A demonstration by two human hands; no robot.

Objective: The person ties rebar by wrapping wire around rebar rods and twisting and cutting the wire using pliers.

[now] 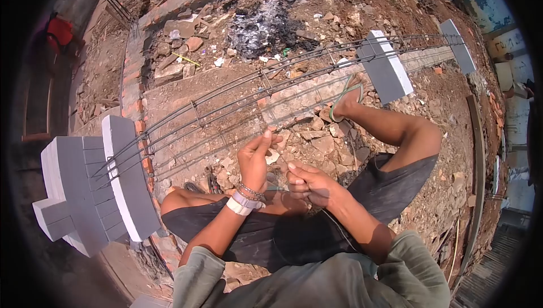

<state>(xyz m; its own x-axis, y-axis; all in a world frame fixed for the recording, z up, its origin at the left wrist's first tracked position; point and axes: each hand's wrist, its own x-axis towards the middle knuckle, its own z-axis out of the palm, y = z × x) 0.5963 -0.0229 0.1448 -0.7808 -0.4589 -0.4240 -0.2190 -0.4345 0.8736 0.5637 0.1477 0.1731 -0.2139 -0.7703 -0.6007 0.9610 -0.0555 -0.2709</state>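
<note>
My left hand is raised in front of my lap, its fingers pinched together; what they hold is too small to make out. Close beside it on the right, my right hand is closed on a thin wire, which trails down over my shorts. Beyond both hands, a long cage of steel bars with small ties runs from lower left to upper right. Its left end rests on a grey block, and farther right it passes over another grey block.
Stacked grey blocks stand at the left. Ash and rubble lie beyond the bars. A third block is at the right end. A person in red is at the far left. A plank lies at right.
</note>
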